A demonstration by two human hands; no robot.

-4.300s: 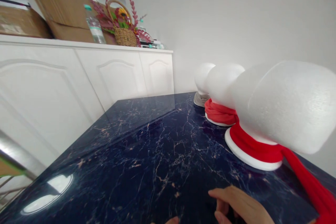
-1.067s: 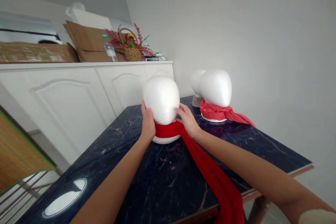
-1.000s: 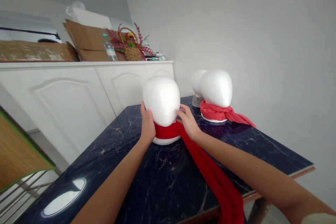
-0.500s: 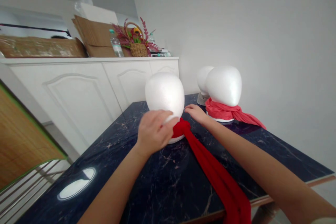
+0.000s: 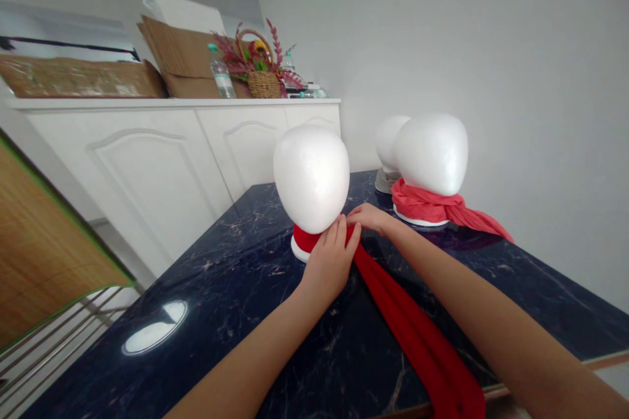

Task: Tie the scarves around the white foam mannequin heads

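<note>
A white foam mannequin head stands upright on the dark marbled table. Around its neck is wrapped a red scarf, whose long tail runs down to the right and over the front edge. My left hand is closed on the scarf at the front right of the neck, its fingers under the chin. Just beyond it, my right hand pinches the scarf at the neck's right side. The cloth between the two hands is partly covered by my fingers.
Another foam head wearing a coral scarf stands to the right. Behind it is a third head with grey cloth at its neck. A white cabinet bears cardboard, a bottle and a flower basket.
My left hand has moved right from the left side of the chin onto the scarf. My right hand has closed in on the cloth. The view has shifted slightly.
</note>
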